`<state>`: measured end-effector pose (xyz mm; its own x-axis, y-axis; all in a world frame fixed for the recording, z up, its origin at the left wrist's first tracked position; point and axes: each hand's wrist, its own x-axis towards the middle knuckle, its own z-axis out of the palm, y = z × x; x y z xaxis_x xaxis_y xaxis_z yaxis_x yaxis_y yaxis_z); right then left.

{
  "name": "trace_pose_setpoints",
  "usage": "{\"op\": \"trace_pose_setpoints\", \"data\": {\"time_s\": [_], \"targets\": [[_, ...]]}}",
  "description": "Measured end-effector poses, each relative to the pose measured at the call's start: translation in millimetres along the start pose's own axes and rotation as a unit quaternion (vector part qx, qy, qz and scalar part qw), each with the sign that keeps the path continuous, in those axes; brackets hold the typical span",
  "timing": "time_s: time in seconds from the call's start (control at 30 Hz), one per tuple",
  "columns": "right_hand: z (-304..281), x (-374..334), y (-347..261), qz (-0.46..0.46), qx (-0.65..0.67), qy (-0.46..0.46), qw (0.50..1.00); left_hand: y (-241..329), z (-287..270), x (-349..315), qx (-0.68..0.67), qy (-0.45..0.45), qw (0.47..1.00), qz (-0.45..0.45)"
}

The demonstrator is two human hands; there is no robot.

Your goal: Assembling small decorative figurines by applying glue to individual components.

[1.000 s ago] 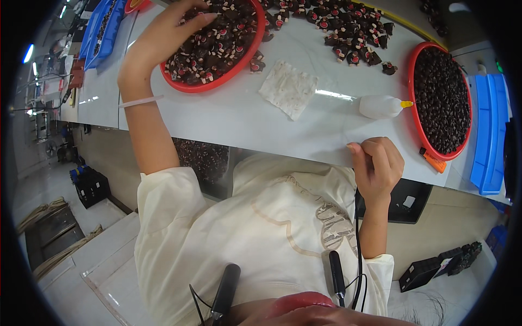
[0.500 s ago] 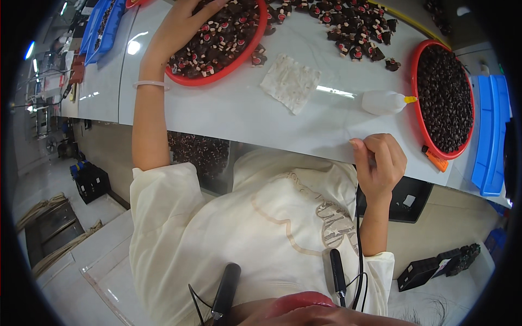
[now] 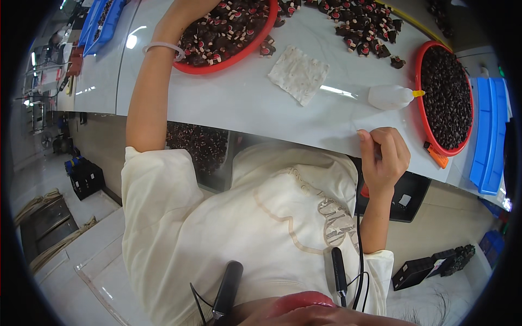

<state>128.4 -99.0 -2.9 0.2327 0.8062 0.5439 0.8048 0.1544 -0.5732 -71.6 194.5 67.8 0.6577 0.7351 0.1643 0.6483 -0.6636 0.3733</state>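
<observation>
My left hand (image 3: pixel 190 10) reaches over the left red round tray (image 3: pixel 228 65), wrist bangle showing. Its fingers run past the top edge of the picture, so their pose is hidden. Dark brown small pieces with red and cream parts (image 3: pixel 228 35) fill that tray. At the front edge of the table my right hand (image 3: pixel 387 157) rests with fingers curled in and thumb raised; nothing shows in it. Beyond it lies a white squeeze bottle (image 3: pixel 390 98) with a yellow tip, on its side. A crumpled white cloth (image 3: pixel 299 75) is between the two hands, farther back.
More of the dark pieces (image 3: pixel 370 27) are spread at the back. To the right stand a red tray of dark, glossy round pieces (image 3: pixel 446 95), an orange-handled cutter (image 3: pixel 436 156) and a blue tray (image 3: pixel 489 136). Another blue tray (image 3: pixel 103 27) stands far left. A bin (image 3: pixel 198 146) shows under the table.
My left hand has moved farther away, and its fingers have left the picture. My right hand stays curled at the table edge. The whole view has shifted slightly.
</observation>
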Motion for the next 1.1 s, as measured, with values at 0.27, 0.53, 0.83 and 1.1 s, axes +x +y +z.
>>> {"op": "trace_pose_setpoints", "data": {"time_s": [0.27, 0.53, 0.83, 1.1], "targets": [[-0.9, 0.2, 1.2, -0.006, 0.001, 0.004, 1.0, -35.5, 5.7, -10.8, 0.242, 0.14, 0.96, -0.01], [2.2, 0.8, 1.5, -0.014, -0.028, -0.006, 1.0, 41.0, -14.2, -30.2, 0.117, 0.031, 0.986, -0.112], [3.6, 2.3, 2.0, -0.025, -0.04, -0.005, 0.999, -11.5, 2.4, -71.8, 0.076, 0.154, 0.985, -0.033], [3.6, 5.3, 2.5, -0.022, -0.041, -0.01, 0.999, 28.0, -3.8, -40.2, -0.008, 0.072, 0.985, -0.156]]}}
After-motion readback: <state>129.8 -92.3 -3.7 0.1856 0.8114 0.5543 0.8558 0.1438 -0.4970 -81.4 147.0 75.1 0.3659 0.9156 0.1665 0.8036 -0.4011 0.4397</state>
